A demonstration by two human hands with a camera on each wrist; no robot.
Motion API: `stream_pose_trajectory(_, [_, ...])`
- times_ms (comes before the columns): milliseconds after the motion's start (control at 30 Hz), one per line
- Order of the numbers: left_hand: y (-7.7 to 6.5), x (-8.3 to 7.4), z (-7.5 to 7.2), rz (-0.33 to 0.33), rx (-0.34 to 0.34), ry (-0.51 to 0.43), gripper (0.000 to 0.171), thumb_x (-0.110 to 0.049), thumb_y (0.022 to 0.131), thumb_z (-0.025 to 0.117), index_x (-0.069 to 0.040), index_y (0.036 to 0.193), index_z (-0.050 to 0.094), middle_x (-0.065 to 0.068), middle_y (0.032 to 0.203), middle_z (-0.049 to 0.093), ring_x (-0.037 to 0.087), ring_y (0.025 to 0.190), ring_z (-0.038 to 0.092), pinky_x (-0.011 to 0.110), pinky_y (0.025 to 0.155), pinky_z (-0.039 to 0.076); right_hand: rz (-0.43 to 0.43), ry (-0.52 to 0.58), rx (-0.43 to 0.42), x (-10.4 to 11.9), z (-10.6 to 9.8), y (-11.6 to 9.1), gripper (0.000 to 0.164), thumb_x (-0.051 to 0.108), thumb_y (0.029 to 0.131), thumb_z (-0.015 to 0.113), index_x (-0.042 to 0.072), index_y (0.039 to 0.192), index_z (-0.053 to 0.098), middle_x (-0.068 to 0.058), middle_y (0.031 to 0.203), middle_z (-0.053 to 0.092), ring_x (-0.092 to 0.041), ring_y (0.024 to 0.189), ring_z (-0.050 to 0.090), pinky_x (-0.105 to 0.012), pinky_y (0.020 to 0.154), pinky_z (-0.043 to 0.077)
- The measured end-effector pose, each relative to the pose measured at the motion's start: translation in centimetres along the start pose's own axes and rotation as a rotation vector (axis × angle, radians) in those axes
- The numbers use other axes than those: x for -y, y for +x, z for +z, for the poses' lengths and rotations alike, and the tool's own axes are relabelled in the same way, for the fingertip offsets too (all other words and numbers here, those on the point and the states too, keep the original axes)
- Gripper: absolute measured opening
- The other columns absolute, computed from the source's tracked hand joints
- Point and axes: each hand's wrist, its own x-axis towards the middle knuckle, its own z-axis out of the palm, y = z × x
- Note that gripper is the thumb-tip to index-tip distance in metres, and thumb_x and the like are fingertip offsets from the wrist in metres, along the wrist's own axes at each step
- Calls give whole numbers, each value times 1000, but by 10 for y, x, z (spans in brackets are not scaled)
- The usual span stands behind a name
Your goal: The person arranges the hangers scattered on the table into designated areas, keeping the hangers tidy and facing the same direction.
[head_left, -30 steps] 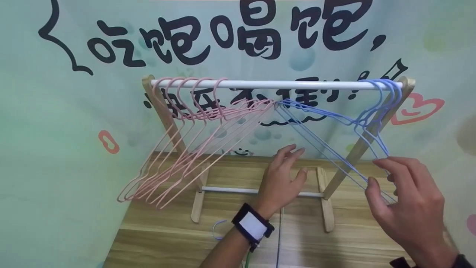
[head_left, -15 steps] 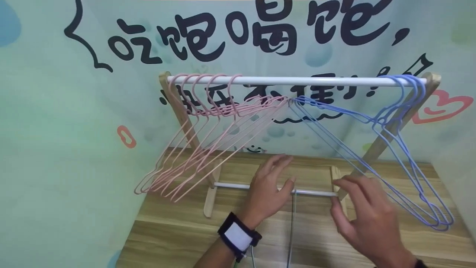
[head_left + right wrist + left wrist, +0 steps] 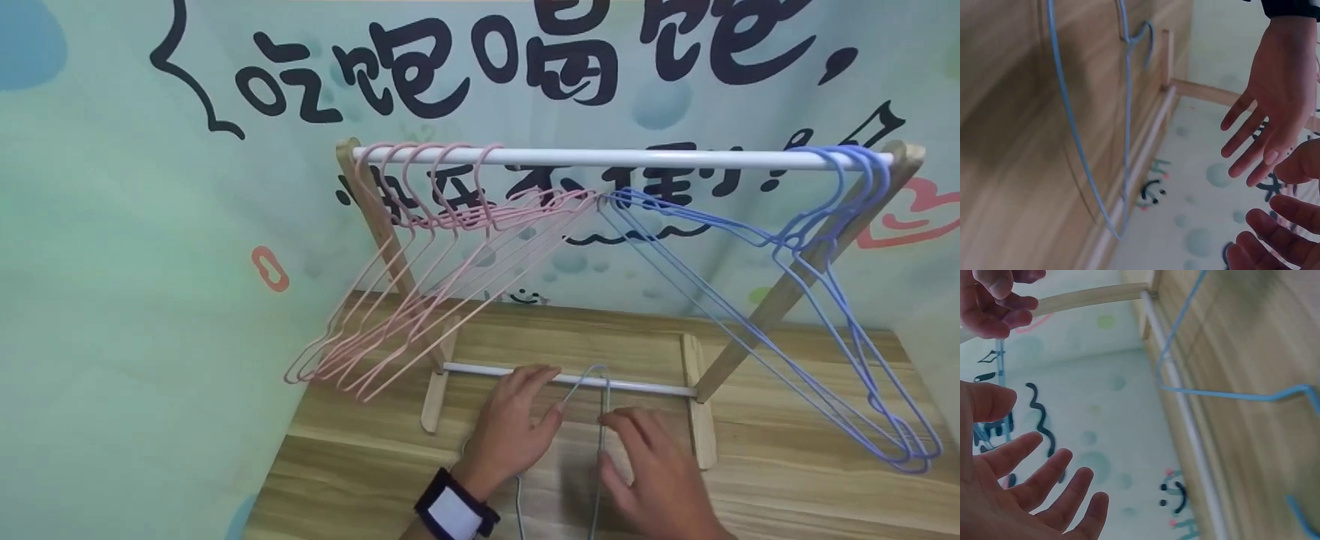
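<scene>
A blue wire hanger (image 3: 605, 401) shows between my hands in the head view, its narrow bent end overlapping the stand's lower white bar (image 3: 660, 388). My left hand (image 3: 514, 424) is just left of that end, fingers spread and relaxed. On the other side, my right hand (image 3: 658, 465) has its fingertips overlapping the wire in the head view. In the right wrist view, the right hand (image 3: 1280, 230) appears apart from the hanger (image 3: 1128, 112), fingers loosely bent around nothing. The left wrist view shows the left hand (image 3: 1033, 489) holding nothing, with the hanger's hook end off to the right.
Several pink hangers (image 3: 465, 220) hang at the left of the stand's upper white bar (image 3: 637, 157). Blue hangers (image 3: 887, 180) are bunched at its right end. Wooden legs (image 3: 795, 296) carry the stand on a wood-grain table (image 3: 337, 465). A printed backdrop (image 3: 150, 262) is behind.
My right hand has come left from beside the hung blue hangers to the loose hanger's wire. The left hand has lowered slightly, and the hanger's bent end has come into sight. The head view has shifted.
</scene>
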Motion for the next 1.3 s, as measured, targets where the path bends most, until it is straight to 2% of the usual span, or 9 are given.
stream_pose_trajectory(133, [-12,15,13,-15,16,19,46,-33,93,63,-26,138,55,-5,135,54,15,124,50,38,101,44,15,16,61,4,23,-13,36,22,77,66,12,111,65,4,108,61,-17,99,56,-36,76,53])
stream_pose_trajectory(300, [-26,29,26,-10,32,48,44,-33,93,64,-24,136,58,-6,129,59,16,118,55,38,97,47,60,17,142,6,41,-27,35,21,76,73,16,109,64,6,107,59,-15,100,55,-33,78,53])
stream_pose_trajectory(433, [-35,38,34,-20,89,63,40,-31,93,64,-25,133,61,-4,128,59,17,118,54,40,98,46,64,0,168,4,51,-37,38,19,72,77,16,107,64,6,104,59,-14,97,55,-32,74,54])
stream_pose_trajectory(567, [-40,47,41,-35,149,75,30,-29,95,63,-25,124,67,2,131,57,21,119,54,44,99,45,105,-22,221,2,59,-46,37,20,71,78,17,106,64,6,101,58,-14,95,55,-32,74,53])
stream_pose_trajectory(733, [-43,58,49,1,132,114,23,-22,92,65,-21,115,72,8,129,59,25,117,56,45,99,45,166,-37,304,0,65,-54,37,19,72,79,18,105,64,6,100,58,-15,95,54,-33,73,54])
stream_pose_trajectory(900, [-43,64,52,9,154,137,22,-17,91,66,-22,112,73,5,127,59,22,117,55,42,100,44,237,-19,369,3,66,-55,32,17,73,78,18,103,65,8,99,57,-14,95,53,-35,76,54])
stream_pose_trajectory(1133, [-42,69,56,45,126,56,29,1,84,66,-14,109,73,2,120,60,13,113,58,29,96,48,219,-8,307,1,70,-60,26,15,71,76,19,94,66,10,97,56,-12,94,52,-33,79,53])
stream_pose_trajectory(1200, [-41,68,57,55,108,37,31,4,83,65,-12,108,73,1,118,61,13,110,59,28,94,49,203,-11,270,1,73,-63,25,17,70,76,19,93,66,10,96,56,-12,93,53,-33,76,54])
stream_pose_trajectory(1300, [-38,63,56,36,90,17,32,3,84,63,-9,112,73,1,118,63,13,109,60,28,92,50,176,-13,221,3,77,-67,26,28,72,78,19,93,66,9,98,57,-14,94,54,-33,68,55])
